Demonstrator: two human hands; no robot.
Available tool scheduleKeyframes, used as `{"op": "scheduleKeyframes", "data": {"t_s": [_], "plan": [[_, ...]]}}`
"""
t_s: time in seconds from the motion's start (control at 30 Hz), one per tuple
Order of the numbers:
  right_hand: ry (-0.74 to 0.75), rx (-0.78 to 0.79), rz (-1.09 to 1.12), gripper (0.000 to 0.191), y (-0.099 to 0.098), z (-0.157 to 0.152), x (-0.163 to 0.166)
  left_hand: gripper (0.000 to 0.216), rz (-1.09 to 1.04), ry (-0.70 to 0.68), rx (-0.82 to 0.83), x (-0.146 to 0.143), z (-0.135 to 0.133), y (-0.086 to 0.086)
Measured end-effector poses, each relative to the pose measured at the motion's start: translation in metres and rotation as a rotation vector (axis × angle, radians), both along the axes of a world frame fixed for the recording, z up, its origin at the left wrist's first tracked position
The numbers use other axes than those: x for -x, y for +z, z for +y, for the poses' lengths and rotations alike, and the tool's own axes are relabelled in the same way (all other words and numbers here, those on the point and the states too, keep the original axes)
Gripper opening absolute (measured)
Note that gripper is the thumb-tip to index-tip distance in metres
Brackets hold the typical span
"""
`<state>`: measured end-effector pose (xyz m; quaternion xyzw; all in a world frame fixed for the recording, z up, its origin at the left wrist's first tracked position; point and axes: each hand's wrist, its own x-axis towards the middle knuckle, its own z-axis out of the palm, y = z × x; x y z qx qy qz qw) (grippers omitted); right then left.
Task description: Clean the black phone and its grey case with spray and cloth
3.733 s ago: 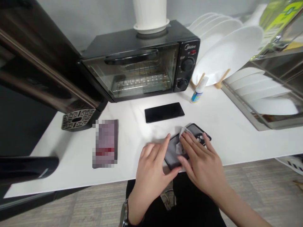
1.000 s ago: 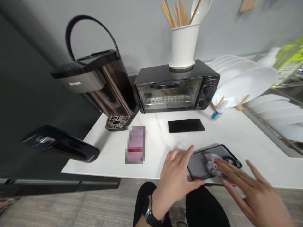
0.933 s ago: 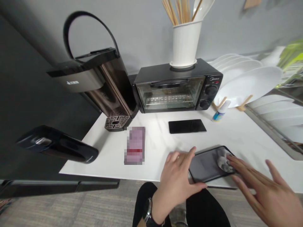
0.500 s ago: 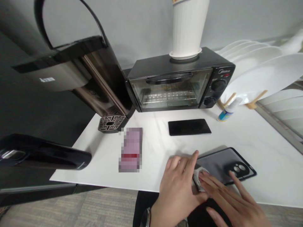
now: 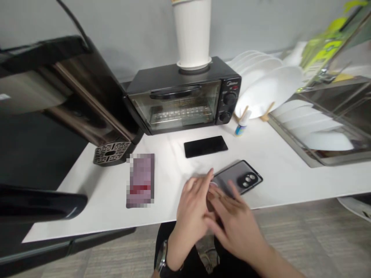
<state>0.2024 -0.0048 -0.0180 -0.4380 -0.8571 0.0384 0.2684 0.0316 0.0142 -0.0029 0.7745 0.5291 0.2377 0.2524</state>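
A smoky translucent phone case [image 5: 230,178] with a black rim and a camera cutout lies on the white table. My left hand [image 5: 189,210] grips its left end, index finger along the far edge and thumb on the near side. Over that same end, my right hand [image 5: 234,222] presses a small crumpled pale cloth [image 5: 213,185] against the case, fingers together and one finger raised. Most of the cloth is hidden under the fingers. Just beyond the hands lies a black phone [image 5: 205,146], screen up.
A pixelated purple-pink item [image 5: 141,179] lies to the left, near a drink machine [image 5: 113,152] and a dark cylindrical object [image 5: 43,202]. Behind are a toaster oven [image 5: 179,104] with a white pot [image 5: 193,34] on it, a small spray bottle [image 5: 241,125], and racked white plates [image 5: 266,88].
The view has swung right, so everything sits further left and more of the sink side shows. My right hand still presses at the case's left end, its fingers now closer to my left hand.
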Motion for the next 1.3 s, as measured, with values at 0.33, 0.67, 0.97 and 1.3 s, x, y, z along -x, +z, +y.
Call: {"op": "scheduleKeyframes", "data": {"t_s": [0.33, 0.67, 0.97, 1.3], "plan": [[-0.224, -0.037, -0.087, 0.04, 0.002, 0.021, -0.087, 0.1, 0.048, 0.056, -0.064, -0.006, -0.001, 0.0], [0.085, 0.064, -0.017, 0.046, 0.005, 0.008, -0.044, 0.096, 0.026, 0.058, -0.069, -0.002, -0.003, 0.002], [0.01, 0.017, 0.043, 0.069, -0.004, 0.006, -0.027, 0.098, 0.051, 0.056, -0.08, -0.009, -0.001, 0.0], [-0.167, 0.026, 0.012, 0.049, 0.006, 0.035, -0.076, 0.104, 0.124, 0.126, -0.052, -0.015, 0.001, 0.001]]}}
